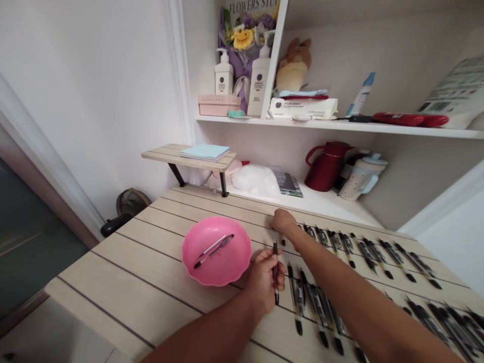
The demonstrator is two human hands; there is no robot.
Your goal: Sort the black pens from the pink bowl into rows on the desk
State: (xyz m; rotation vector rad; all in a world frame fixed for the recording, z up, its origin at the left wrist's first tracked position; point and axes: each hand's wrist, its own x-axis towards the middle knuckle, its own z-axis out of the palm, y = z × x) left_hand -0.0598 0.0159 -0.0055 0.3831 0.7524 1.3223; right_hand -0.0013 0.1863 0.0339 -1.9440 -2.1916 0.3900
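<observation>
My left hand (262, 280), just right of the pink bowl (242, 252), is closed around a black pen (276, 275) held upright, its tip pointing up. Farther back over the table, my right hand (284, 222) is curled, its fingers turned down and mostly hidden; what they hold cannot be made out. A small dark piece (283, 242) shows just below it. Inside the bowl lie a capped pen (215, 251) and a thin pale stick like a refill (212, 245). Rows of pens (319, 307) with dark ends lie under and beside my right forearm.
The slatted wooden table (151, 282) carries a small raised stand (162, 153) with blue paper (206, 151) on it. Behind are a clear plastic bag (257, 180), a red jug (327, 166) and a pale tumbler (361, 176). A white shelf (340, 127) holding bottles and boxes runs above.
</observation>
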